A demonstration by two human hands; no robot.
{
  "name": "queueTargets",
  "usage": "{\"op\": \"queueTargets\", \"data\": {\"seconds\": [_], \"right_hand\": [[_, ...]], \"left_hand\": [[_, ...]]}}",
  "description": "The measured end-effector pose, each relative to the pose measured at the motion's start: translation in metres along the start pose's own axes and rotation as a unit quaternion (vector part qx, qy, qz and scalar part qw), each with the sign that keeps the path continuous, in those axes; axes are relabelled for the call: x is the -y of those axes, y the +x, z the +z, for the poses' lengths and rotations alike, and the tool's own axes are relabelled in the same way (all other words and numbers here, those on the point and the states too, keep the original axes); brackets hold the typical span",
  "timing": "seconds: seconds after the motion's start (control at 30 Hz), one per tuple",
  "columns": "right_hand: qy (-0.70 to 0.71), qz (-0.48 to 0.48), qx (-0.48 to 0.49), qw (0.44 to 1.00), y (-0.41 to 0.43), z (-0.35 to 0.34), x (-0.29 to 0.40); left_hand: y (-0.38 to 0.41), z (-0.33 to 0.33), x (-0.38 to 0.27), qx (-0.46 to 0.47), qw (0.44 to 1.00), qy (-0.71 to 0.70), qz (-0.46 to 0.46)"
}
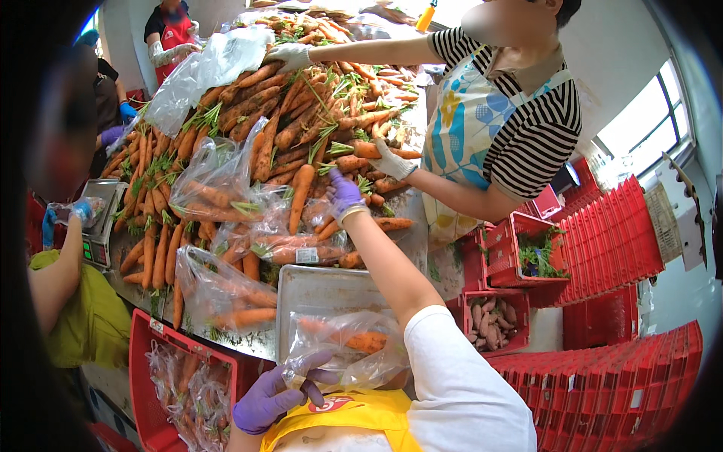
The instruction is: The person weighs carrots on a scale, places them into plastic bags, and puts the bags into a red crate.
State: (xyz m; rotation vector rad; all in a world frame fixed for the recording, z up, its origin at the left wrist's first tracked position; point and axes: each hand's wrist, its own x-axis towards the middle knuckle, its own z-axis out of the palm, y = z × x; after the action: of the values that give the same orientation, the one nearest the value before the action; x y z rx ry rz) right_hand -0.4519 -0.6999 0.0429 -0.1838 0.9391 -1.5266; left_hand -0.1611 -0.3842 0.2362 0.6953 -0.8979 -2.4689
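My left hand [285, 390], in a purple glove, has its fingers on the gathered end of a clear plastic bag [373, 364] with carrots inside. That bag lies over the near part of a metal tray [333, 275]. My right hand [344, 195], also gloved in purple, reaches into the pile of carrots [260, 107], beside a large carrot [302, 189] with green stubs; whether its fingers grip one is not clear. Between my hands and the pile lie other bagged carrots [305, 248], one bag bearing a printed label. Another open bag [226, 291] with carrots rests left of the tray.
A red crate [138, 373] at lower left holds bagged carrots. A co-worker in a striped shirt [525, 130] reaches over the pile from the right. Another person's gloved hands are by a scale [100, 226] at left. Stacked red crates [599, 390] and a crate of sweet potatoes [491, 325] stand right.
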Motion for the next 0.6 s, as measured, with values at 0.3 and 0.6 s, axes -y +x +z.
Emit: {"op": "queueTargets", "data": {"seconds": [0.3, 0.6], "right_hand": [[0.248, 0.061, -0.07, 0.964, 0.06, 0.041, 0.061], [0.25, 0.124, 0.169, 0.945, -0.081, 0.062, 0.044]], "left_hand": [[0.009, 0.01, 0.002, -0.091, 0.996, -0.02, -0.003], [0.018, 0.002, -0.013, -0.131, 0.988, 0.045, 0.072]]}}
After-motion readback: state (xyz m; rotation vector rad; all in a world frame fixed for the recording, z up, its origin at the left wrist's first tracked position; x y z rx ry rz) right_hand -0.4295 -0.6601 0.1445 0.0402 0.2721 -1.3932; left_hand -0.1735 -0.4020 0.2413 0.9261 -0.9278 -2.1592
